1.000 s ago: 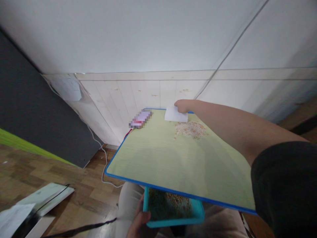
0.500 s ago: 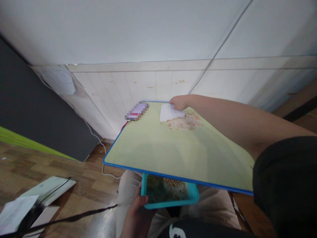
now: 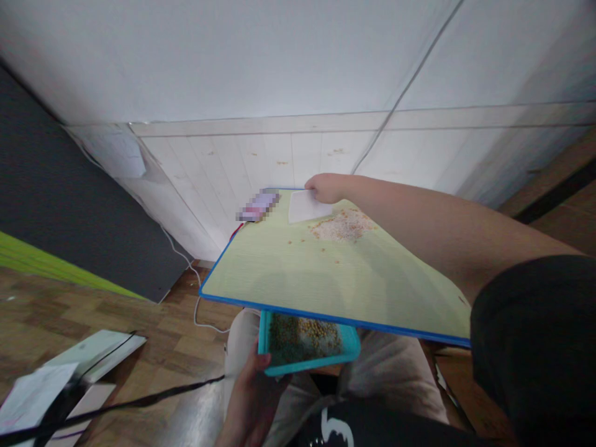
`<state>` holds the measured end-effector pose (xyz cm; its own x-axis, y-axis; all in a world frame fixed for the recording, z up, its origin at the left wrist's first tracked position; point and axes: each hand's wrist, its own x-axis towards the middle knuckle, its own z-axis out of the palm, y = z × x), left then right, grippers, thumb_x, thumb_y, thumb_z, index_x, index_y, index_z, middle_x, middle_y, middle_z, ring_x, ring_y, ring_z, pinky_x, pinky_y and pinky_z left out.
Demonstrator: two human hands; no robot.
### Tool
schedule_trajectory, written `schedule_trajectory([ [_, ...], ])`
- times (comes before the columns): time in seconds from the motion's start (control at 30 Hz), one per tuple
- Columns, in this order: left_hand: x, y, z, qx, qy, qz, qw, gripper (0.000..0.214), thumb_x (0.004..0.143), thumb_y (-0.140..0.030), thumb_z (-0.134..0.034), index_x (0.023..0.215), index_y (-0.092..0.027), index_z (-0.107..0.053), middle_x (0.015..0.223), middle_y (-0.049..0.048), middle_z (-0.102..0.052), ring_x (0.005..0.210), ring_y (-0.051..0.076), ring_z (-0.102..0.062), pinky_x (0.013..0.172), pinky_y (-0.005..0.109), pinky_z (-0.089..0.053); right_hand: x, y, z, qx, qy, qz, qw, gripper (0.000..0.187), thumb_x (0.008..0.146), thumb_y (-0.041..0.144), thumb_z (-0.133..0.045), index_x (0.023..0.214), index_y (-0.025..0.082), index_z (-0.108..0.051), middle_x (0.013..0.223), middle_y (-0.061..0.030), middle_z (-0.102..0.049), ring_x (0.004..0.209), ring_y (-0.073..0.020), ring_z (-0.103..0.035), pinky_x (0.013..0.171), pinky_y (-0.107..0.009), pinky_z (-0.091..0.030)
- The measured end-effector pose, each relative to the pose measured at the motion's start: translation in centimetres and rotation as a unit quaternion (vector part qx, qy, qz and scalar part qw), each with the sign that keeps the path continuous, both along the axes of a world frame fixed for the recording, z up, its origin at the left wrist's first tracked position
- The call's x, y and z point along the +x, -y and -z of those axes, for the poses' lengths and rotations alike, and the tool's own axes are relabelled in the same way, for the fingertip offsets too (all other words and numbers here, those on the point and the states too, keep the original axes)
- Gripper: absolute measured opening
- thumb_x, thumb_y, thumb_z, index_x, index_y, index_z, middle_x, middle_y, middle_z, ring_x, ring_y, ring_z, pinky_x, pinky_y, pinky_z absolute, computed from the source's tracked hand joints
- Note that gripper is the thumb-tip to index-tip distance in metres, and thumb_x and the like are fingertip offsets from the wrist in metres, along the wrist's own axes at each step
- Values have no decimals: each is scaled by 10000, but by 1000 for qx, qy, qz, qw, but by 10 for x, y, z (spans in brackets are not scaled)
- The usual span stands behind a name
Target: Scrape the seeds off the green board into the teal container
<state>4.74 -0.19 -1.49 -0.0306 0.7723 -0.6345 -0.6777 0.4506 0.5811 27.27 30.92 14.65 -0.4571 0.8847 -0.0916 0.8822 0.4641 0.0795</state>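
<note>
My right hand [image 3: 325, 188] grips a flat white card [image 3: 305, 207] by its far edge, over the back of the pale yellow table [image 3: 279, 273]. A pile of pale grains mixed with orange bits [image 3: 343, 226] lies just to the right of the card, with a few loose bits scattered in front. Below the table's near edge, my left hand [image 3: 261, 372] holds a turquoise tray [image 3: 313, 366] by its left end, thumb on the rim. Dark green and yellow-tan grains [image 3: 302, 335] lie in the tray. Its far side is partly under the tabletop.
A phone-like pixelated object [image 3: 259, 206] lies at the table's back left corner, with a red cable beside it. A white panelled wall [image 3: 223, 161] stands behind. A dark board [image 3: 84, 192] leans at left. Papers and a box [image 3: 88, 357] are on the wooden floor.
My right hand has moved the card left, away from the pile. A few loose bits now lie apart in front. The tray and my left hand appear slightly higher and further left.
</note>
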Motion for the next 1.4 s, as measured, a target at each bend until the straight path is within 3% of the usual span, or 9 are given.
schedule_trajectory([
  [0.13, -4, 1, 1, -15, -12, -24, 1000, 536, 651, -197, -725, 1185, -235, -700, 1072, 84, -775, 999, 305, -710, 896, 487, -568, -26, 13, 7, 42, -31, -55, 997, 385, 883, 64, -532, 1201, 148, -733, 1200, -138, -744, 1068, -221, -655, 807, -285, -415],
  [0.33, -11, 3, -1, -4, -3, -28, 1000, 448, 656, -199, -725, 1103, -222, -702, 1046, 71, -772, 871, 232, -691, 755, 377, -554, -54, 53, 18, 48, 13, -101, 994, 304, 877, 78, -568, 1085, 177, -767, 1052, -133, -766, 936, -215, -658, 702, -297, -365],
  [0.57, -15, 1, -2, 4, 1, -14, 1000, 393, 679, -181, -720, 1066, -238, -687, 987, 44, -754, 830, 220, -688, 715, 363, -543, -37, 96, 12, 28, 47, -113, 992, 290, 878, 104, -571, 1053, 192, -784, 991, -115, -774, 895, -215, -659, 669, -307, -340],
  [0.87, -13, -2, -8, 10, 9, 32, 999, 497, 684, -172, -658, 1176, -246, -653, 994, 59, -752, 801, 226, -677, 693, 371, -540, -15, 149, 7, 21, 86, -85, 993, 315, 908, 159, -535, 1095, 217, -781, 1016, -122, -771, 865, -229, -662, 643, -316, -338],
  [1.13, 3, -4, -13, 12, 19, 42, 999, 377, 698, -202, -628, 1073, -215, -655, 985, 66, -746, 766, 218, -668, 630, 338, -515, -1, 204, 11, 18, 94, -82, 992, 311, 952, 197, -495, 1095, 201, -771, 931, -129, -780, 843, -233, -686, 684, -320, -379],
  [1.4, 19, 4, -16, 11, 38, 77, 996, 398, 670, -212, -633, 1067, -201, -662, 987, 90, -749, 783, 232, -675, 622, 329, -512, 0, 250, 15, 2, 75, -93, 993, 241, 945, 201, -536, 1059, 185, -748, 895, -122, -770, 796, -230, -688, 667, -327, -399],
])
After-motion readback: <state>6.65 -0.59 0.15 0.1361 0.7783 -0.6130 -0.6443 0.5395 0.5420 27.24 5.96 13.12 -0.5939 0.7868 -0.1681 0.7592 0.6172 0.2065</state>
